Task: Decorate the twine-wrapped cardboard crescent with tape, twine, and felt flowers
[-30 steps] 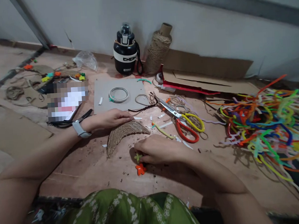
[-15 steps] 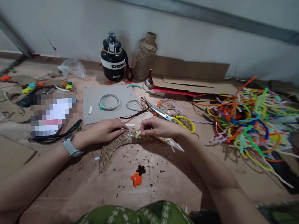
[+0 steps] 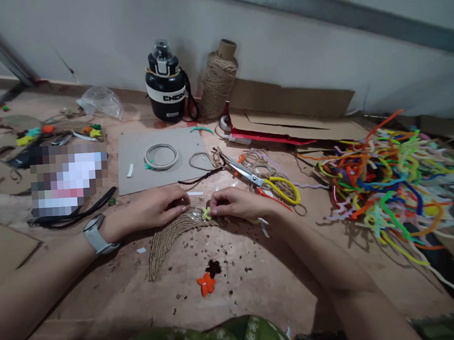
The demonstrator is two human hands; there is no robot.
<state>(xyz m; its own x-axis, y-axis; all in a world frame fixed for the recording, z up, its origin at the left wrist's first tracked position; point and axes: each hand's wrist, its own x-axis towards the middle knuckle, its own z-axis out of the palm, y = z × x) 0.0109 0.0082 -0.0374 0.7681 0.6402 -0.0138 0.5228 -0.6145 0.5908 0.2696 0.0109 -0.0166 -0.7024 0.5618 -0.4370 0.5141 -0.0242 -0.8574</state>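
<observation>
My left hand (image 3: 166, 207) rests at the upper edge of a crescent of coiled brown twine (image 3: 164, 243), fingers curled and pressed on it. My right hand (image 3: 232, 203) pinches a small pale yellow felt-like flower (image 3: 206, 213) between thumb and fingertips. The flower sits at the right end of the crescent, where a shiny clear patch shows. Whether it is stuck there I cannot tell. Nearer my body lie an orange flower (image 3: 207, 284) and a dark brown flower (image 3: 213, 268). Yellow-handled scissors (image 3: 258, 178) lie just beyond my right hand, blades spread.
Behind my hands, a roll of tape (image 3: 161, 157) lies on a grey board (image 3: 130, 183). A black bottle (image 3: 166, 84) and a twine spool (image 3: 218, 83) stand by the wall. Colourful pipe cleaners (image 3: 389, 180) are heaped at right, and a blurred-out phone (image 3: 74, 182) lies at left.
The view has shifted slightly. My right hand stays pinched on the yellow flower at the crescent's end. A pointed white tip near my right wrist no longer shows, and a red strip there does.
</observation>
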